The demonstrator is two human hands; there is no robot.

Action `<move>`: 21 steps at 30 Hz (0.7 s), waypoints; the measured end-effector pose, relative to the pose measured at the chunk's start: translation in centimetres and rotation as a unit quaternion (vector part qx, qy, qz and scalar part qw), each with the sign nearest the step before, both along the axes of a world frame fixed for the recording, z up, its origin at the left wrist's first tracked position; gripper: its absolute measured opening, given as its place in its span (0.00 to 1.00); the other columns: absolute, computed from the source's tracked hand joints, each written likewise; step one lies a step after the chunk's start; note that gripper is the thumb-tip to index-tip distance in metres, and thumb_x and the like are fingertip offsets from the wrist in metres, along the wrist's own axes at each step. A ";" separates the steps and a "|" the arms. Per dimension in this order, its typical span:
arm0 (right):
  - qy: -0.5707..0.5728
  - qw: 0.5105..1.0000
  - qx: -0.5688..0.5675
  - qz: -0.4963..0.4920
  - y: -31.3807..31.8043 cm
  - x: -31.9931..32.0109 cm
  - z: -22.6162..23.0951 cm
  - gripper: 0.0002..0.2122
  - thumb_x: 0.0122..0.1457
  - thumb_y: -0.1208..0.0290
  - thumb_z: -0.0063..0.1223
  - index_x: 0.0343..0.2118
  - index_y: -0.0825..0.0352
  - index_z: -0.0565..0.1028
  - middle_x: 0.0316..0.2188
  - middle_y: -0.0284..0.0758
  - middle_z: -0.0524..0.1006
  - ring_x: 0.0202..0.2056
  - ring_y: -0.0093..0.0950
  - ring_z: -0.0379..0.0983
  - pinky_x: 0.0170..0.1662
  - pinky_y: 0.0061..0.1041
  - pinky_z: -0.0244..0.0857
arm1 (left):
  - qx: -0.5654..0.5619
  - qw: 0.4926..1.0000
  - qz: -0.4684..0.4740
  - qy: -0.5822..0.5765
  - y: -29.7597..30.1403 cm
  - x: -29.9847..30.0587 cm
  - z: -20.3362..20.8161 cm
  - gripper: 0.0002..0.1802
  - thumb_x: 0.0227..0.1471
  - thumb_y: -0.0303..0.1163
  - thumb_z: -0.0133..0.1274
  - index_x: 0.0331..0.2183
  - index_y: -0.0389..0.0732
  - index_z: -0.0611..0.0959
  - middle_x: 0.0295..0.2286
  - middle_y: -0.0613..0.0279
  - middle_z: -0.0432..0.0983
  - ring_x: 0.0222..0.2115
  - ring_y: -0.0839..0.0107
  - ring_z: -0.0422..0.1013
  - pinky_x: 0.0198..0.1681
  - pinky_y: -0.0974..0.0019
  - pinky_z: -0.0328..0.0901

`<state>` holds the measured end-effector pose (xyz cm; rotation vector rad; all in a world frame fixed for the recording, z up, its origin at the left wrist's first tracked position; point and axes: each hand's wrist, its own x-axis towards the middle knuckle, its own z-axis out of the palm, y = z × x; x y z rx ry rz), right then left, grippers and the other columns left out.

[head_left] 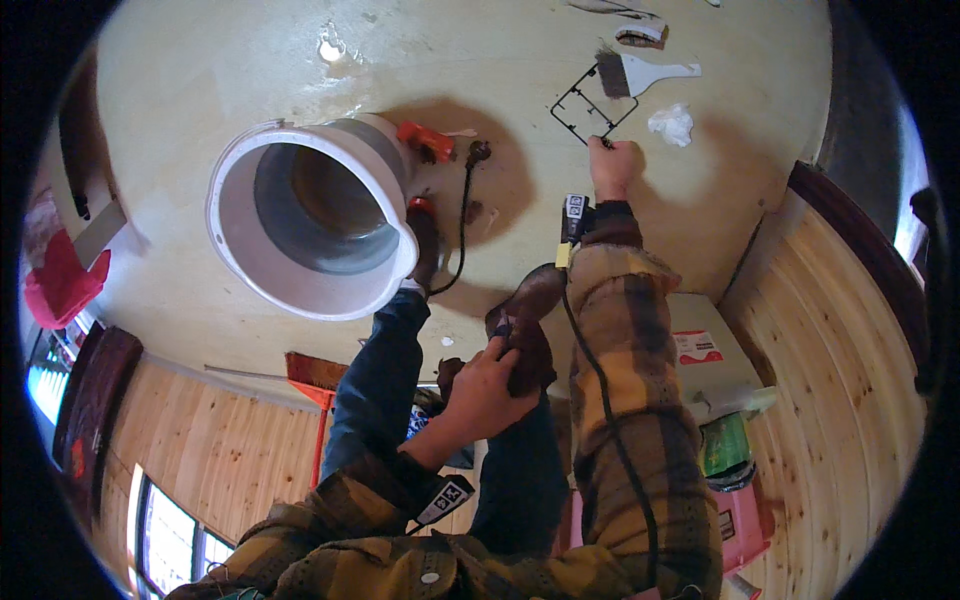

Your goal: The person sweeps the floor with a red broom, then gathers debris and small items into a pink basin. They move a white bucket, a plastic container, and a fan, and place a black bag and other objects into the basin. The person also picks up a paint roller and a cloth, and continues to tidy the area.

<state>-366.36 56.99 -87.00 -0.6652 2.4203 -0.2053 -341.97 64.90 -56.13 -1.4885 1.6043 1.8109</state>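
Observation:
My right hand (612,168) is stretched forward, its fingers closed on one corner of a thin black plastic frame (566,122) with small pegs along its bars. Close beyond the frame lies a flat brush (655,73) with a white handle and dark bristles. My left hand (487,392) is bent closed nearer my body, over my right leg. Dark brown material shows around its fingers, against my brown boot (538,292). A small dark piece is at its fingertips, but I cannot make out what it is.
A white bucket (222,205) with water in it stands tilted in view at the left. Beside it lie an orange-handled tool (425,141) and a black cord with a plug (478,152). A crumpled white tissue (671,125), a small brush (640,37) and an orange broom (316,372) are also about.

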 end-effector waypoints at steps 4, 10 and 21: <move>0.208 0.977 0.018 0.051 -1.6 1.6 -0.5 0.14 0.39 0.65 0.57 0.22 0.73 0.74 0.28 0.48 0.75 0.34 0.45 0.73 0.37 0.40 0.67 | 0.017 1.000 -0.005 -0.018 -0.5 -0.2 0.2 0.26 0.39 0.43 0.61 0.37 0.35 0.76 0.39 0.48 0.68 0.37 0.47 0.71 0.40 0.53 0.67; 0.167 0.984 0.045 -0.049 -2.5 2.4 0.3 0.13 0.41 0.63 0.55 0.22 0.71 0.74 0.28 0.48 0.74 0.35 0.44 0.73 0.36 0.39 0.68 | 0.005 1.000 -0.013 -0.019 -0.7 -0.1 0.1 0.26 0.39 0.45 0.61 0.36 0.35 0.76 0.38 0.49 0.67 0.35 0.47 0.71 0.38 0.52 0.68; 0.170 0.976 0.070 0.114 -2.1 1.2 0.1 0.13 0.37 0.64 0.57 0.19 0.72 0.78 0.24 0.50 0.77 0.29 0.47 0.76 0.33 0.40 0.70 | -0.028 0.999 -0.024 -0.014 -1.1 0.1 0.0 0.28 0.37 0.44 0.62 0.39 0.36 0.76 0.39 0.50 0.68 0.35 0.47 0.72 0.38 0.53 0.68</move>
